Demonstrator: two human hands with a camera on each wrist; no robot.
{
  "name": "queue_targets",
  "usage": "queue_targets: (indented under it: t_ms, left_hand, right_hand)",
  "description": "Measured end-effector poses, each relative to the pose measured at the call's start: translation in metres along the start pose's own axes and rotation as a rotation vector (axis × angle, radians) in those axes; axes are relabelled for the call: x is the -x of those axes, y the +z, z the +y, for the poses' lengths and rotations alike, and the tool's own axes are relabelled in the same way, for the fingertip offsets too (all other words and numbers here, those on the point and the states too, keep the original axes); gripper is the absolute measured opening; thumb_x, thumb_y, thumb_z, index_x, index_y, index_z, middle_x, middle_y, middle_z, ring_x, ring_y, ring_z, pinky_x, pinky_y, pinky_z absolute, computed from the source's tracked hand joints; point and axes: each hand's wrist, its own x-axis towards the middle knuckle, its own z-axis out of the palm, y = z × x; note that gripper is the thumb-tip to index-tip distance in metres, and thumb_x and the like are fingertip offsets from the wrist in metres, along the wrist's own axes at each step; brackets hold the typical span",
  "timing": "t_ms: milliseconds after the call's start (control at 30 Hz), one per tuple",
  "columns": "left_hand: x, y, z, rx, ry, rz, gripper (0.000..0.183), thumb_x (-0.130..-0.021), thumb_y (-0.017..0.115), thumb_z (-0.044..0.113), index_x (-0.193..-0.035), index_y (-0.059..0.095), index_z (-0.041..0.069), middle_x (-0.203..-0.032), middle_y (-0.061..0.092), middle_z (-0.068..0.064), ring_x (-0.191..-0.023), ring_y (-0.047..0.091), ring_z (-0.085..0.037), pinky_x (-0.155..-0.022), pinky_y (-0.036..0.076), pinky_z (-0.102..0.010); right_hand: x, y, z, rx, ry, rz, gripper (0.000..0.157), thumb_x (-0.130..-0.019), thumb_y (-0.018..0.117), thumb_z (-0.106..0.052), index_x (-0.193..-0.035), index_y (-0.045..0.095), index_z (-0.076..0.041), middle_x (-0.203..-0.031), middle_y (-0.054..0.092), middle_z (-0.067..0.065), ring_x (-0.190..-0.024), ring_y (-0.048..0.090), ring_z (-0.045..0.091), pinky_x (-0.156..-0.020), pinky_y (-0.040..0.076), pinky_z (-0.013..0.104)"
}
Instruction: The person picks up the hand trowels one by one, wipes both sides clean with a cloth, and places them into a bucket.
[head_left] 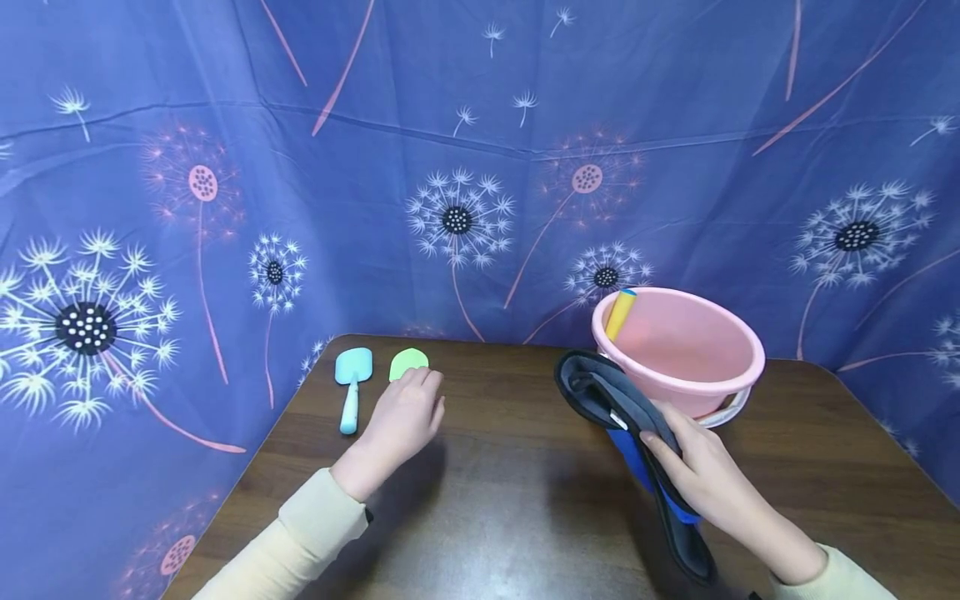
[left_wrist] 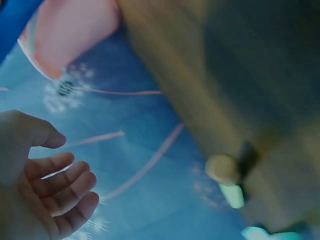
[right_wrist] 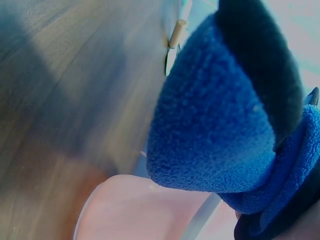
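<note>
My right hand grips a folded cloth, blue and fuzzy on one side, grey on the other, with black edging. The cloth hangs in front of the pink bucket; its fuzzy blue face fills much of the right wrist view. Over the left part of the table is my left hand, fingers loosely curled around nothing in the left wrist view. Just beyond it lies a green-bladed tool, its tan handle hidden behind the hand in the head view. A light-blue toy shovel lies left of it.
A yellow stick-like piece with a blue end leans inside the bucket, whose white handle hangs at its front. The brown wooden table meets a blue dandelion-print curtain behind and at the sides.
</note>
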Motion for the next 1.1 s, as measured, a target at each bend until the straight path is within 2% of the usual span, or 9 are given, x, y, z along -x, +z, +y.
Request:
queue_targets:
  t_ms: [133, 367, 533, 700, 800, 933, 1100]
  left_hand:
    - [0.010, 0.010, -0.016, -0.021, -0.100, -0.080, 0.011, -0.080, 0.066, 0.011, -0.086, 0.058, 0.005, -0.076, 0.054, -0.005, -0.071, 0.053, -0.024, -0.057, 0.043, -0.036]
    - [0.021, 0.029, -0.042, 0.026, -0.266, -0.127, 0.016, -0.078, 0.068, 0.007, -0.080, 0.053, 0.003, -0.072, 0.051, -0.008, -0.067, 0.052, -0.027, -0.060, 0.046, -0.040]
    - [0.022, 0.040, -0.055, 0.087, -0.349, -0.169, 0.017, -0.082, 0.063, 0.009, -0.074, 0.052, 0.000, -0.066, 0.049, -0.012, -0.061, 0.054, -0.029, -0.058, 0.045, -0.041]
    - [0.012, 0.048, -0.065, 0.179, -0.481, -0.310, 0.029, -0.091, 0.046, 0.017, -0.065, 0.050, 0.005, -0.060, 0.050, -0.010, -0.052, 0.048, -0.023, -0.050, 0.040, -0.035]
    - [0.006, 0.051, -0.069, 0.213, -0.563, -0.416, 0.035, -0.091, 0.044, 0.019, -0.059, 0.051, 0.009, -0.057, 0.052, -0.006, -0.049, 0.047, -0.019, -0.049, 0.038, -0.030]
    - [-0.002, 0.055, -0.071, 0.174, -0.593, -0.521, 0.036, -0.088, 0.050, 0.019, -0.053, 0.051, 0.012, -0.056, 0.054, -0.004, -0.052, 0.048, -0.018, -0.050, 0.038, -0.029]
    - [-0.010, 0.063, -0.074, 0.055, -0.528, -0.659, 0.035, -0.089, 0.053, 0.024, -0.056, 0.050, 0.013, -0.066, 0.056, -0.006, -0.061, 0.050, -0.021, -0.057, 0.044, -0.035]
  right_hand:
    - [0.002, 0.001, 0.000, -0.010, 0.004, 0.003, 0.043, -0.086, 0.064, -0.003, -0.127, 0.054, -0.012, -0.109, 0.065, 0.005, -0.095, 0.057, 0.006, -0.088, 0.030, 0.003]
    - [0.005, 0.003, 0.000, -0.014, -0.009, 0.001, 0.043, -0.085, 0.064, -0.002, -0.125, 0.055, -0.014, -0.107, 0.064, 0.000, -0.093, 0.057, 0.005, -0.087, 0.031, 0.005]
    - [0.006, 0.004, -0.001, -0.022, -0.011, -0.006, 0.042, -0.086, 0.064, -0.003, -0.125, 0.055, -0.015, -0.108, 0.064, -0.001, -0.094, 0.056, 0.004, -0.088, 0.031, 0.005]
    - [0.006, 0.006, -0.001, -0.034, -0.013, -0.010, 0.044, -0.086, 0.063, -0.002, -0.127, 0.055, -0.014, -0.112, 0.064, 0.002, -0.100, 0.056, 0.003, -0.090, 0.027, 0.003]
    - [0.006, 0.008, 0.000, -0.039, -0.020, -0.005, 0.044, -0.085, 0.063, -0.001, -0.127, 0.055, -0.014, -0.112, 0.064, 0.002, -0.100, 0.055, 0.002, -0.090, 0.027, 0.003]
    - [0.005, 0.011, 0.001, -0.040, -0.027, 0.001, 0.044, -0.085, 0.063, 0.000, -0.126, 0.056, -0.015, -0.110, 0.065, 0.001, -0.100, 0.055, 0.002, -0.090, 0.028, 0.004]
    - [0.005, 0.014, 0.002, -0.025, -0.025, 0.006, 0.042, -0.084, 0.064, 0.000, -0.123, 0.057, -0.014, -0.107, 0.065, 0.000, -0.098, 0.056, 0.003, -0.088, 0.030, 0.006]
